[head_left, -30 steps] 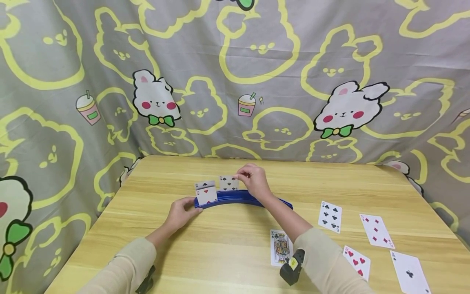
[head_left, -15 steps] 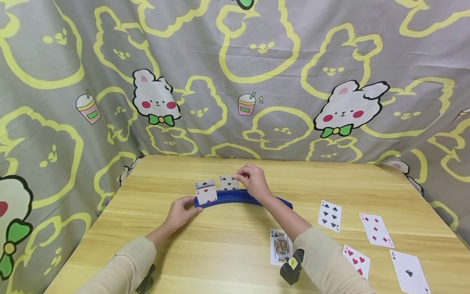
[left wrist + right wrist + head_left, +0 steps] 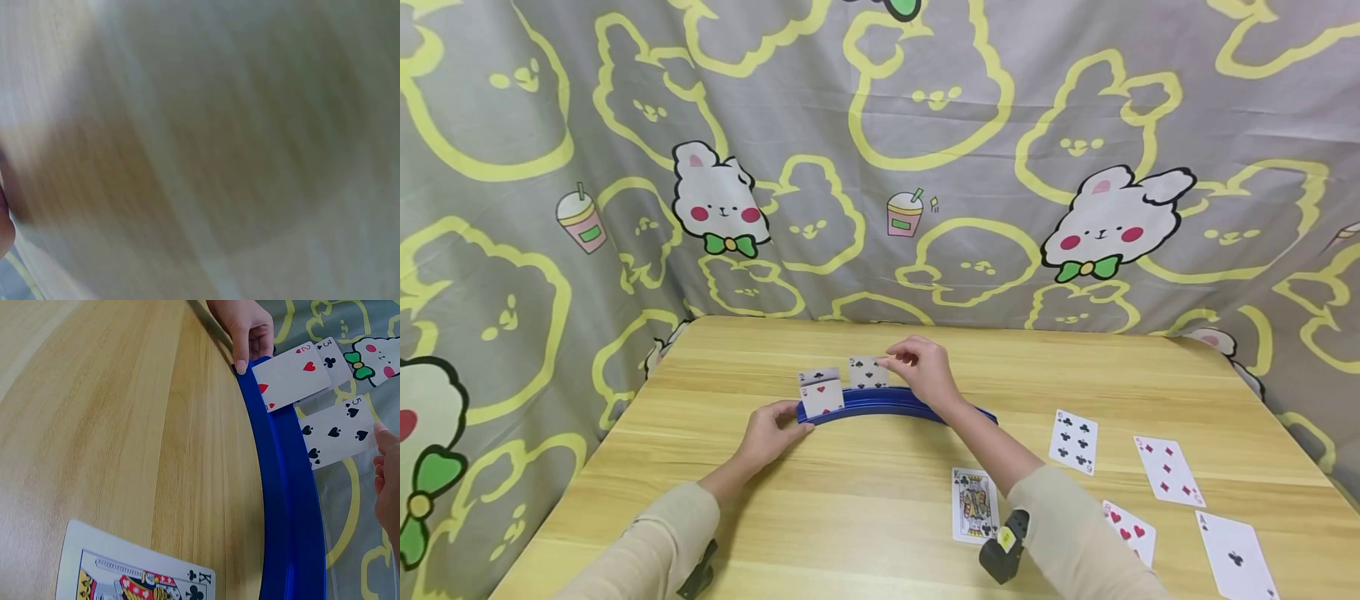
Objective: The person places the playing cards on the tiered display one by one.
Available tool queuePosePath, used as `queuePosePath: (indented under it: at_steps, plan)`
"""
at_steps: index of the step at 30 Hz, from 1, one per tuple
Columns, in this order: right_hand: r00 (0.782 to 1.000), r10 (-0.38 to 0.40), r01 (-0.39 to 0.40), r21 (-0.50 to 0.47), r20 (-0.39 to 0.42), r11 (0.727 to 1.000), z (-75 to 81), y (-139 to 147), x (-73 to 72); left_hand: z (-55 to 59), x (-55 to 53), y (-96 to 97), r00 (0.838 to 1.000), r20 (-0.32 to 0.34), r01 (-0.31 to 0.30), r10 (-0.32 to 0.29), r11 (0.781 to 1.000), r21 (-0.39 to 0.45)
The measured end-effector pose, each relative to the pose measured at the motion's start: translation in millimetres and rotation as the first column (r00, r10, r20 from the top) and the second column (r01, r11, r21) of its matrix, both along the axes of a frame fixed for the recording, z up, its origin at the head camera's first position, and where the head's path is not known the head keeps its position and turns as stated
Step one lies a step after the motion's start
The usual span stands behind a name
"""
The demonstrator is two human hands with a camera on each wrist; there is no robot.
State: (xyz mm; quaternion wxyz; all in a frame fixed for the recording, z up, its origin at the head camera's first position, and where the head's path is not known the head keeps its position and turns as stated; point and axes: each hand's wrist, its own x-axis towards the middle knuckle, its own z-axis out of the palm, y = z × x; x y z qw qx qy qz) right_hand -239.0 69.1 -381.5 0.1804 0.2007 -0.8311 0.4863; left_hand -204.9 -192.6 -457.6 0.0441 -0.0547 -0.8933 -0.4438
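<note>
A curved blue playing card holder (image 3: 887,403) stands on the table. My left hand (image 3: 771,433) grips its left end, thumb on the front side and fingers curled behind, as the right wrist view shows. Pinched at its right edge by my right hand (image 3: 922,368) is a five of spades (image 3: 337,431), its lower edge at the holder's rear slot. To its left, the two of hearts (image 3: 294,375) stands in the front slot, overlapping the three of clubs (image 3: 334,362) behind it. Mostly blurred tabletop (image 3: 187,156) fills the left wrist view.
On the table (image 3: 850,517) near my right forearm lies a king of clubs (image 3: 973,504). Farther right are a six of clubs (image 3: 1073,442), five of diamonds (image 3: 1170,472), ace of clubs (image 3: 1236,554) and a heart card (image 3: 1127,529) partly under my sleeve. A patterned curtain (image 3: 880,167) hangs behind.
My right hand and forearm have shifted very slightly to the right, still pinching the five of spades. My left hand and the holder stay in place.
</note>
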Motion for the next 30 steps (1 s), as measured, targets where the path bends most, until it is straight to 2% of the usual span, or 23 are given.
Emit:
queuePosePath:
  at_steps: [6, 14, 22, 24, 30]
  plan:
    - [1.000, -0.025, 0.025, -0.032, 0.003, 0.999, 3.1, 9.7, 3.9, 0.6, 0.1, 0.7, 1.000, 0.000, 0.000, 0.000, 1.000, -0.007]
    - [1.000, -0.017, 0.019, -0.080, 0.023, 0.997, 4.4, 23.6, 14.4, 0.0, -0.3, 0.1, 1.000, 0.003, 0.002, -0.002, 1.000, -0.018]
    - [0.996, -0.024, 0.031, -0.083, 0.081, 0.996, -3.3, 41.8, 34.2, 1.0, -0.5, -0.1, 1.000, -0.004, 0.005, -0.005, 1.000, -0.026]
    - [0.994, -0.026, 0.033, -0.067, 0.103, 0.997, -2.7, 46.7, 42.6, 1.0, -0.5, -0.1, 1.000, -0.001, 0.000, 0.000, 1.000, -0.027]
    - [0.985, -0.015, 0.017, -0.009, 0.172, 1.000, -15.0, 69.9, 64.5, 0.3, 0.6, 0.5, 1.000, 0.022, -0.017, 0.017, 1.000, -0.019]
